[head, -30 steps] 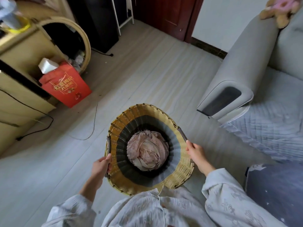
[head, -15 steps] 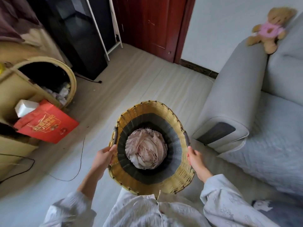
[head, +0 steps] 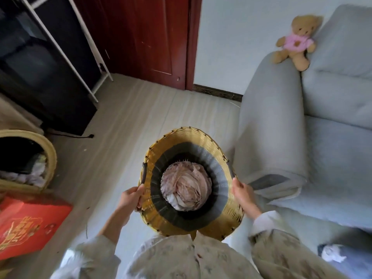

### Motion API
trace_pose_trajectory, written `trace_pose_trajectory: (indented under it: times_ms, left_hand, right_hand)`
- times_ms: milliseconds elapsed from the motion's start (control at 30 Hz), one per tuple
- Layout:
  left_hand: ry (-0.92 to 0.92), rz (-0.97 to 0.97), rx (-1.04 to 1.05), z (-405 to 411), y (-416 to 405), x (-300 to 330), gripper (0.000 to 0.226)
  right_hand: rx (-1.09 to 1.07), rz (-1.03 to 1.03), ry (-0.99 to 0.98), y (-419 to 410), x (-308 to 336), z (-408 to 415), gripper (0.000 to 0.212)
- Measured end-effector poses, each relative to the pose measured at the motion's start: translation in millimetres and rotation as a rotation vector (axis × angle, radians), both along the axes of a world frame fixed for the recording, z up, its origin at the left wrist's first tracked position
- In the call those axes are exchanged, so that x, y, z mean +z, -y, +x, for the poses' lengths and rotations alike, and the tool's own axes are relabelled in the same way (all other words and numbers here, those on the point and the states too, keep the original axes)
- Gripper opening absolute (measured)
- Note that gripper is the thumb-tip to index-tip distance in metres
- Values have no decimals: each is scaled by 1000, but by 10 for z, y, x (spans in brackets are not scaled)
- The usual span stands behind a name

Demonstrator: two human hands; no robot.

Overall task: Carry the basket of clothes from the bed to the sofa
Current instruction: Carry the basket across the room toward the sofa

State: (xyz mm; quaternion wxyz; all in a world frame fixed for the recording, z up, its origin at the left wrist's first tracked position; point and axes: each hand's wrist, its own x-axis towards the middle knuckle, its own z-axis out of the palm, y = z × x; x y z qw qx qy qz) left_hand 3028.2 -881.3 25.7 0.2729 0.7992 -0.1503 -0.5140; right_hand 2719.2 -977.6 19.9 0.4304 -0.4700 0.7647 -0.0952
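Note:
I hold a round woven basket [head: 187, 137], yellow at the rim with grey and black bands inside, in front of my body above the floor. Crumpled pale pink clothes [head: 186, 188] fill its bottom. My left hand [head: 130, 199] grips the dark handle on the basket's left side. My right hand [head: 242, 193] grips the handle on the right side. The grey sofa [head: 332, 148] stands at the right, and its padded armrest [head: 269, 121] is just beside the basket's right rim. The bed is out of view.
A teddy bear [head: 295, 41] in a pink top sits on the sofa's armrest top. A red box [head: 28, 224] and a wicker bin [head: 49, 158] stand at the left. A black cabinet [head: 46, 77], a white rack [head: 84, 57] and a red door [head: 153, 37] lie ahead. Pale wooden floor [head: 124, 127] stretches between.
The view has swung right and up toward the sofa. The basket has stayed in both hands, and the armrest now lies closer beside it. The red box has slid toward the lower left.

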Motion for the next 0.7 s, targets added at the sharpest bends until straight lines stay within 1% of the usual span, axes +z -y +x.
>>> trace_pose_trajectory:
  times_ms: [100, 233, 367, 467, 567, 700]
  left_hand:
    - [7, 33, -38, 240, 400, -9, 37]
    - [-5, 77, -63, 437, 789, -21, 35]
    - [11, 92, -126, 556, 1298, -76, 34]
    - [53, 93, -171, 615, 1761, -100, 34]
    - [104, 93, -180, 633, 2234, -81, 40]
    - [218, 98, -155, 595, 2835, -60, 47]
  right_hand:
    - [12, -26, -21, 301, 84, 239, 41]
    - [32, -19, -12, 655, 158, 399, 39]
    - [-59, -18, 42, 1056, 142, 471, 37]
    - [-108, 29, 94, 1384, 124, 521, 39]
    - [-156, 56, 132, 1795, 66, 545, 41]
    - [-141, 57, 195, 2536, 108, 571, 43]
